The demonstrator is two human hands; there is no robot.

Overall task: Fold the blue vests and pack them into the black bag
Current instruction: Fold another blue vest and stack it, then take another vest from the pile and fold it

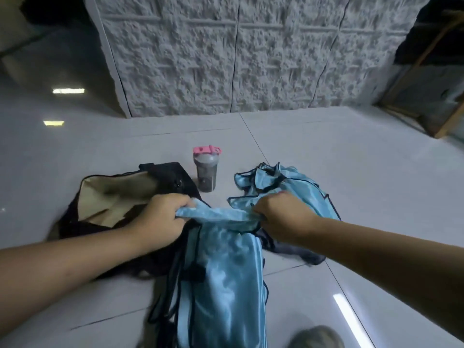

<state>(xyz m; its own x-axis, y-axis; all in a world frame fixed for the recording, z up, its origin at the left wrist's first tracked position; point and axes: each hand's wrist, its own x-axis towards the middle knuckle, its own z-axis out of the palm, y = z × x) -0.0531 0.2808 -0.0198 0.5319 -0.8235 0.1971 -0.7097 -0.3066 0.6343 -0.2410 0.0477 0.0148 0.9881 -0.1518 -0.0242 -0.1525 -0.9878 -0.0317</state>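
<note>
A shiny light-blue vest [221, 272] with black trim hangs from both my hands toward the bottom of the view. My left hand [160, 217] grips its top edge on the left, in front of the black bag. My right hand [278, 217] grips the same edge on the right. The black bag [75, 222] lies open on the floor at the left, showing its beige lining. Another blue vest [288, 187] lies crumpled on the floor behind my right hand.
A grey shaker bottle [206, 172] with a pink lid stands on the tiled floor between the bag and the crumpled vest. A dark grey cloth [296, 252] lies under my right wrist. A rough white wall panel [238, 59] rises behind. A wooden frame [447, 121] stands far right.
</note>
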